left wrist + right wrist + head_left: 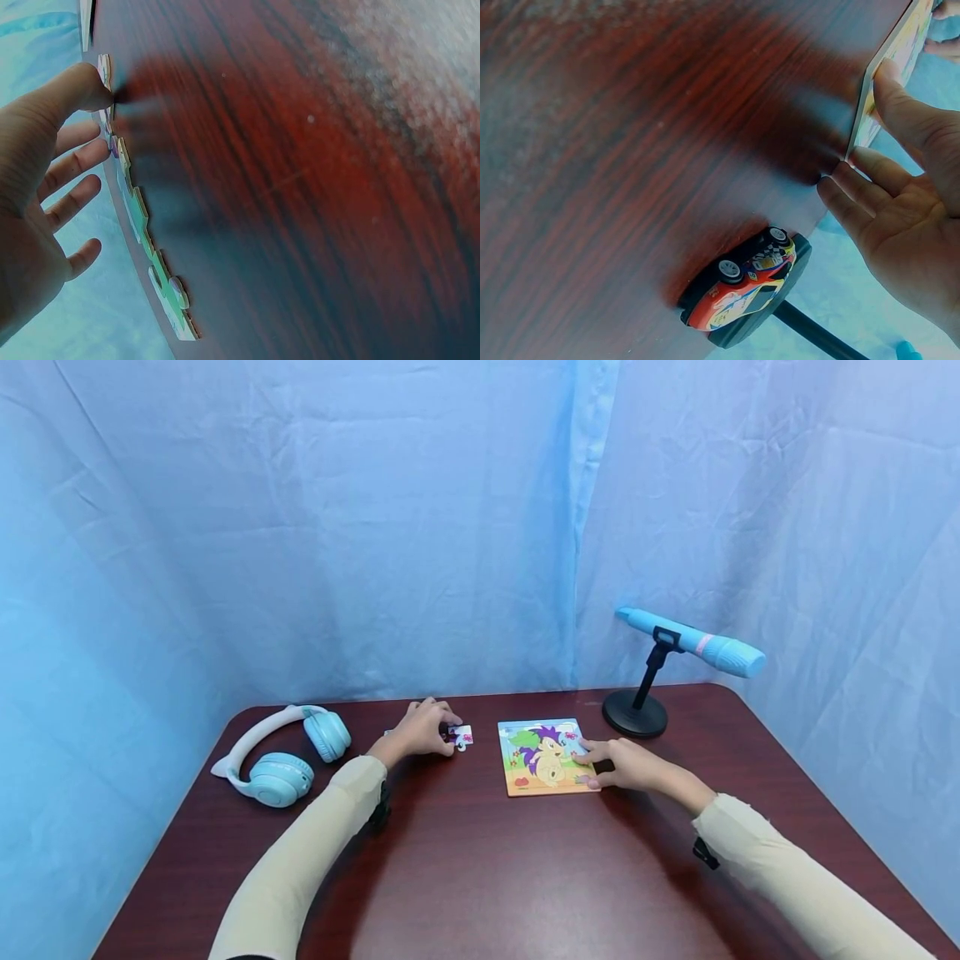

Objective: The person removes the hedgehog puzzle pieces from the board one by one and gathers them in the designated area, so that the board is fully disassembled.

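A square cartoon puzzle board (551, 737) with a purple-spiked figure lies flat on the table. My right hand (628, 763) rests at its right side. The thumb (896, 94) lies on the board's top and the other fingertips touch its edge. Left of the board, my left hand (423, 729) pinches a small jigsaw piece (463, 739) between thumb and forefinger, with the piece low at the tabletop. More jigsaw pieces (142, 225) with green parts lie beside that hand in the left wrist view. The hand hides most of them in the head view.
Light blue headphones (279, 777) with a white band lie at the table's left. A blue microphone (697, 642) leans on a black stand (635, 714) at the back right. In the right wrist view, a toy car (742, 283) sits by the stand's base.
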{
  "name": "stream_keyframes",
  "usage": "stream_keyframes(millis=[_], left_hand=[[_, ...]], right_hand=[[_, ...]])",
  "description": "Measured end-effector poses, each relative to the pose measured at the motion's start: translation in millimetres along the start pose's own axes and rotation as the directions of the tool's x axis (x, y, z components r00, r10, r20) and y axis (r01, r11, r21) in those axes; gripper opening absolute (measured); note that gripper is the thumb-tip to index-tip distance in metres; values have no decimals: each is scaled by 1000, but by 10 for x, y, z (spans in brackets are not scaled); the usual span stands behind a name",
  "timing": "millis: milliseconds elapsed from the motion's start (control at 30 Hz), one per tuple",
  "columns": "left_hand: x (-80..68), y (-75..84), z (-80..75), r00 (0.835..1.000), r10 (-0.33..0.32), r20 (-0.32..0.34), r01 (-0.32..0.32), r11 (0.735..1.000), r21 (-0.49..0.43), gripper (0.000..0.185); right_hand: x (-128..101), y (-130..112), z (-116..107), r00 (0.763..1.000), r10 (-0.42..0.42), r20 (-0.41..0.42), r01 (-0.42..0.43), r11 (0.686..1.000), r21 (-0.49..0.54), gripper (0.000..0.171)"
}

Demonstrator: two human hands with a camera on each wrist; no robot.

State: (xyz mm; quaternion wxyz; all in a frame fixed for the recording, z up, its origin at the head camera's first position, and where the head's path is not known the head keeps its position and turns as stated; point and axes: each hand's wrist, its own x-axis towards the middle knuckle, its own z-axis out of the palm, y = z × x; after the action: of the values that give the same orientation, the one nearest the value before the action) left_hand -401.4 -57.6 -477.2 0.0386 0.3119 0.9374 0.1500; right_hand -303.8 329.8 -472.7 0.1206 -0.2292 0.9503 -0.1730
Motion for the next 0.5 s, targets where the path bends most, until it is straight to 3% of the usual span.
stream_keyframes(millis=[233,500], left_hand=[[-23,5,-1,1000,-12,1,12,1000,-8,51],[-49,112,-24,999,10,-46,-11,999,-34,53]], right_hand=[[4,-6,4,1000,1,1,-1,1000,-4,54],[6,-8,-9,1000,-3,6,3,1000,0,54]])
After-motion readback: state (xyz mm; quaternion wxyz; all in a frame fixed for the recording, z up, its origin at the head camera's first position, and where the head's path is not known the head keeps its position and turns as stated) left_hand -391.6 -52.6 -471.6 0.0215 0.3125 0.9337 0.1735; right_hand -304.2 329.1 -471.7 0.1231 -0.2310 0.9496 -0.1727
